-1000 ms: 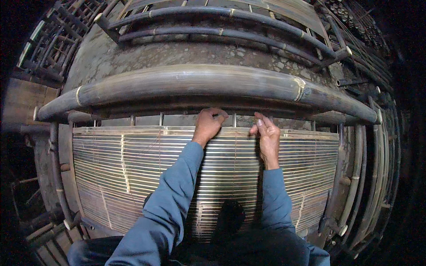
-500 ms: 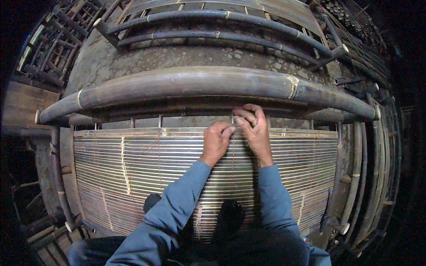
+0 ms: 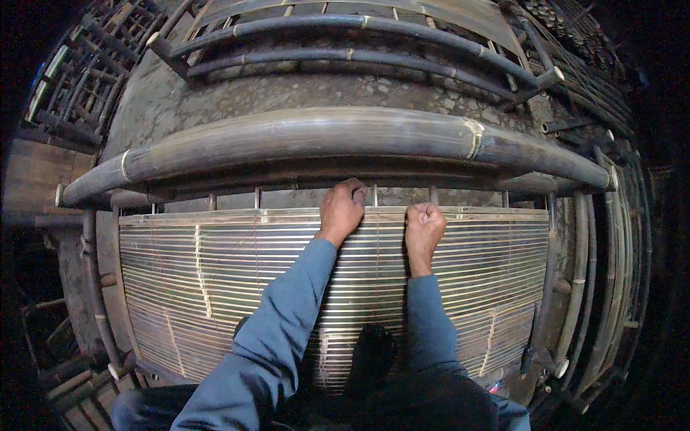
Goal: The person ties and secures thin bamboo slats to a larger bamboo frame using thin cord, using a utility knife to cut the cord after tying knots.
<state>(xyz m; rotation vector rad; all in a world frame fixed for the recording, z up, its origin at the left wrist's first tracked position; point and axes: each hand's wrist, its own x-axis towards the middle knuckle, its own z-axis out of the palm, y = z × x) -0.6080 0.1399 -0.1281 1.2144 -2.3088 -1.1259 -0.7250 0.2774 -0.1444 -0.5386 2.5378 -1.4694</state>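
Note:
A bamboo panel of thin parallel slats (image 3: 460,266) lies in front of me within a bamboo frame, with thin reddish cords crossing the slats. My left hand (image 3: 343,210) is closed at the panel's far edge strip (image 3: 291,215), left of the middle, its fingertips reaching past the strip. To its right, my right hand (image 3: 426,228) is curled into a closed fist over the same edge. A short gap separates the two hands, with one of the cords between them. Anything pinched in either hand is too fine or hidden to make out.
Just beyond the hands, a thick bamboo pole (image 3: 302,136) spans the frame. Farther off stands another bamboo frame (image 3: 309,25) on the rough floor (image 3: 287,93). Bamboo poles (image 3: 614,258) line the right side. Stacked frames (image 3: 86,75) stand at the far left. A dark shoe (image 3: 372,352) rests on the panel.
Both hands were close together at the far edge, fingers pinching near one cord. They have moved apart, the left slightly left and farther away, the right nearer to me and curled into a fist.

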